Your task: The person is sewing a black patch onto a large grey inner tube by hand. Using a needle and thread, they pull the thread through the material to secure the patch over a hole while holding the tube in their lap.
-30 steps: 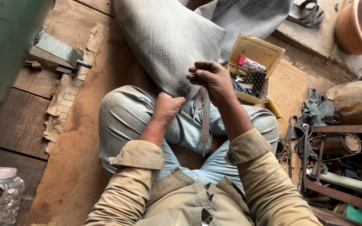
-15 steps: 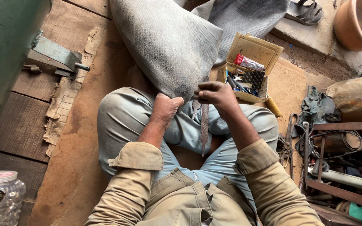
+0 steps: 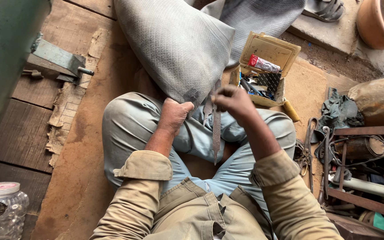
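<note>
**Rubber pinned at the knee, strip held taut beside it**

Rubber is the matter here: a large grey sheet of textured rubber, folded like a slack inner tube (image 3: 174,44), slopes down from the top of the view and ends in a rounded corner over the seated person's crossed legs. That corner sits where both hands can reach it without leaning, and the left hand (image 3: 174,116) presses on it as a closed fist, seemingly to keep the fold from sliding. Whether those fingers actually grip the rubber or only bear down on it cannot be told.

Just beside the corner, a narrow grey rubber strip (image 3: 216,129) hangs straight down between the knees. The right hand (image 3: 234,100) pinches its upper end, fingers closed on it, wrist raised and bent so the strip drops freely; its own weight keeps it straight.

Both forearms run forward from rolled khaki sleeves, elbows tucked close to the body, left arm lower than right.

Near the right hand, an open yellowish cardboard box of small tools (image 3: 267,66) lies on the floor within easy reach. Farther right stands a rusty metal rack of scrap and tubing (image 3: 361,169). At the lower left stands a clear plastic jar with a pale lid (image 3: 1,209), on the wooden floor planks (image 3: 18,138).
</note>
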